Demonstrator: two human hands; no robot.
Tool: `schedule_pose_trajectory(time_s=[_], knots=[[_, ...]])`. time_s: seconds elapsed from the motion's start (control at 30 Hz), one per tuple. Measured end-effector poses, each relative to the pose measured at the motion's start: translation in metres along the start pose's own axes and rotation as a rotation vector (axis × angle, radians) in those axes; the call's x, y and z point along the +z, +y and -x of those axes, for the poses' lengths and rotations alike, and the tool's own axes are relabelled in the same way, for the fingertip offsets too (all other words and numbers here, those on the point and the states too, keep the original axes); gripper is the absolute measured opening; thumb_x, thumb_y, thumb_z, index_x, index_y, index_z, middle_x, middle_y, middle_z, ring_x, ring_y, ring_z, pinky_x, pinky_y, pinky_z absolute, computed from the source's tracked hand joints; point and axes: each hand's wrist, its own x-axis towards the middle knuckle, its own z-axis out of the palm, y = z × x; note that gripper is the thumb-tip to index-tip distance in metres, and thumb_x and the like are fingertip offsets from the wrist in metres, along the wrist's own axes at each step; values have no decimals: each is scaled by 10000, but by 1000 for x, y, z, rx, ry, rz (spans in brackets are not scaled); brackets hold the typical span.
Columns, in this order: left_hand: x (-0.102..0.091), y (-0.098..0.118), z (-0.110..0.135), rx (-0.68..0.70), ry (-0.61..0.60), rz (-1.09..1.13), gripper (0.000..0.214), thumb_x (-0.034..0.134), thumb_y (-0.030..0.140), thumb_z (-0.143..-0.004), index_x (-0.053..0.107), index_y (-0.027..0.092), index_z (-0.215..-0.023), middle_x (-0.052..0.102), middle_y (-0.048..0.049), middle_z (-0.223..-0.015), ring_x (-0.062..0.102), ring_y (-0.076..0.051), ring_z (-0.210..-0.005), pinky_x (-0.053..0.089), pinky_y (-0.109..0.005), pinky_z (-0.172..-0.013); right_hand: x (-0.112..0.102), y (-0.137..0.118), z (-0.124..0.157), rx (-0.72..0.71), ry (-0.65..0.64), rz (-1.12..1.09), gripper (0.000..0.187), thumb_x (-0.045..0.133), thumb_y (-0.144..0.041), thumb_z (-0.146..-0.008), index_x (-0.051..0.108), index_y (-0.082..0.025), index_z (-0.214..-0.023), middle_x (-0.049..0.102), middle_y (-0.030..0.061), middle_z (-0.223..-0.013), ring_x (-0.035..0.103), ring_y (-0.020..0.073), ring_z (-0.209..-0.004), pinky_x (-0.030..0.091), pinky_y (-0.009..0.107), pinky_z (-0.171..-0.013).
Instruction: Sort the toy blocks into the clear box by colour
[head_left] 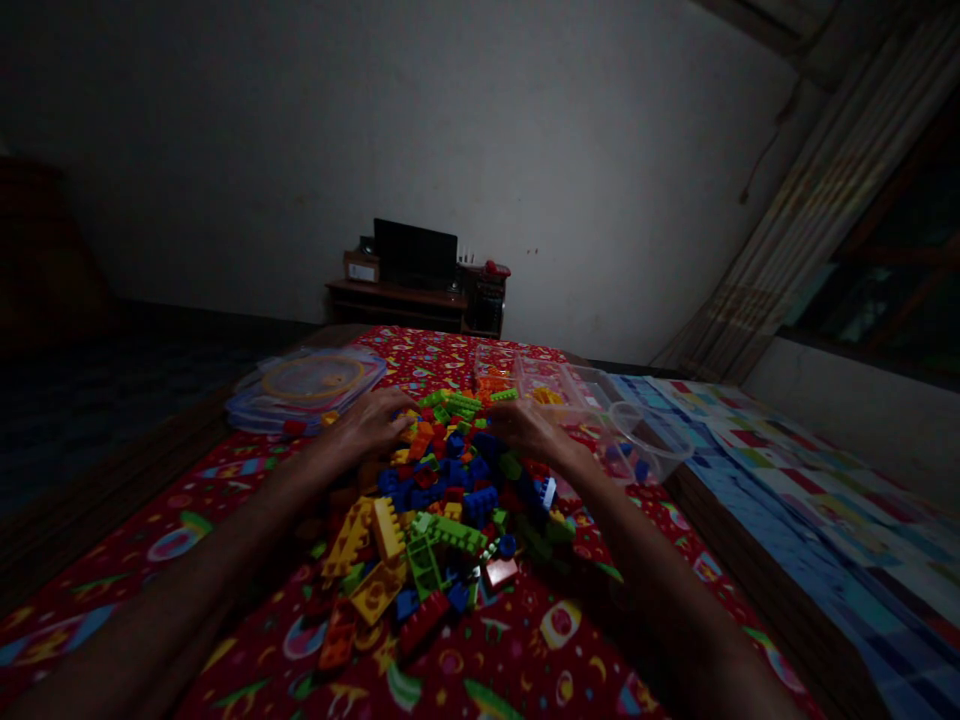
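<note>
A heap of several plastic building bricks (442, 510) in yellow, blue, green, red and orange lies on a red patterned cloth (525, 650). My left hand (371, 422) rests on the heap's far left side, fingers curled onto the bricks. My right hand (529, 425) lies on the far right side of the heap, fingers bent down among the bricks. What either hand grips is too dark to make out. A clear plastic container (600, 415) lies tipped beside my right hand, with a few bricks inside.
A clear plastic lid (307, 385) lies left of the heap. A chequered cloth (810, 500) covers the surface to the right. A dark screen (415, 255) stands on a low wooden desk (412, 300) by the far wall. Curtains (810, 200) hang at the right.
</note>
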Motion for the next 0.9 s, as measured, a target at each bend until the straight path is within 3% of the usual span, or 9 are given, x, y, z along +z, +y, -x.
schedule_pose_trajectory(time_s=[0.1,0.2,0.37,0.47,0.63,0.9], knots=[[4,3,-1,123,-6,34,287,505,295,-781,723,190,-935,710,-89,-1051,623,-250,-1015,454,-375,-949,11,-17,0,10,-86,115,267,615,-258,-831,675,-176,-1078,691,96,-988,615,191,-920,422,248,-758],[13,8,3,201,-67,86,297,522,320,-808,701,211,-1018,703,-70,-1061,616,-224,-1021,463,-353,-941,13,-22,0,12,-105,120,330,554,-158,-831,649,-173,-1147,683,108,-1050,610,203,-976,423,255,-794],[34,27,9,296,-117,130,383,544,251,-827,618,192,-1198,667,-101,-1143,596,-227,-1069,464,-356,-944,3,-12,5,48,28,14,434,546,-136,-804,605,-176,-1232,681,92,-1095,610,211,-990,439,288,-848],[41,35,9,317,-141,104,299,497,180,-846,670,184,-1091,694,-98,-1052,618,-211,-1001,477,-336,-910,-1,-3,8,68,115,-72,395,534,-151,-821,622,-170,-1205,678,87,-1114,614,202,-993,451,311,-878],[29,36,9,187,-136,90,273,552,211,-792,693,197,-1025,689,-79,-1012,632,-211,-949,494,-318,-866,-7,3,6,105,212,-225,388,532,-117,-803,652,-190,-1164,686,58,-1132,629,193,-1017,466,319,-898],[12,39,8,-68,-227,132,387,523,303,-715,706,214,-1043,727,-64,-1046,665,-243,-951,516,-304,-802,-8,-2,3,143,229,-278,401,606,-130,-728,681,-189,-1117,715,42,-969,640,175,-864,488,274,-768]])
